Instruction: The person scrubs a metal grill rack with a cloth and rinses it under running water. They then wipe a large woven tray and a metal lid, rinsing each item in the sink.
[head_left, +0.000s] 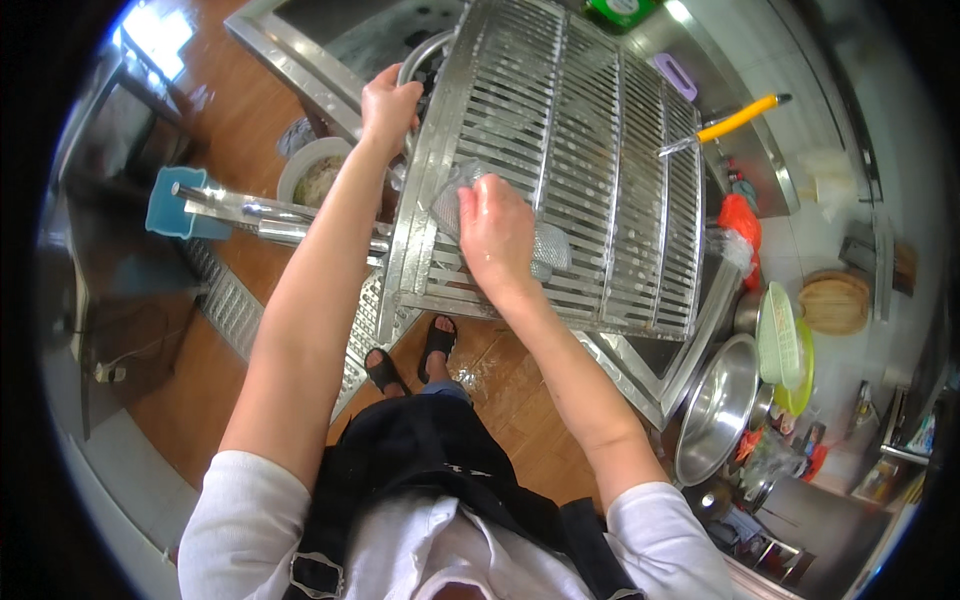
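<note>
A slatted stainless steel rack (577, 150) rests tilted across the metal sink (300, 52), wet with drops and suds. My left hand (391, 109) grips a curved metal tube handle (424, 56) at the rack's left side. Bunched in my right hand (496, 232) is a grey mesh scrubbing cloth (551, 251), pressed against the slats near the rack's lower left. Part of the cloth is hidden under my fingers. Round metal legs (247, 210) stick out to the left, partly behind my left forearm.
A yellow-handled tool (739, 120) lies over the rack's right edge, near a purple plastic item (675, 76). Right of the sink stand a steel basin (718, 409) and a pale green plastic basket (778, 337). A blue bin (176, 202) and a white bucket (289, 176) are at left. The tiled floor (480, 360) looks wet.
</note>
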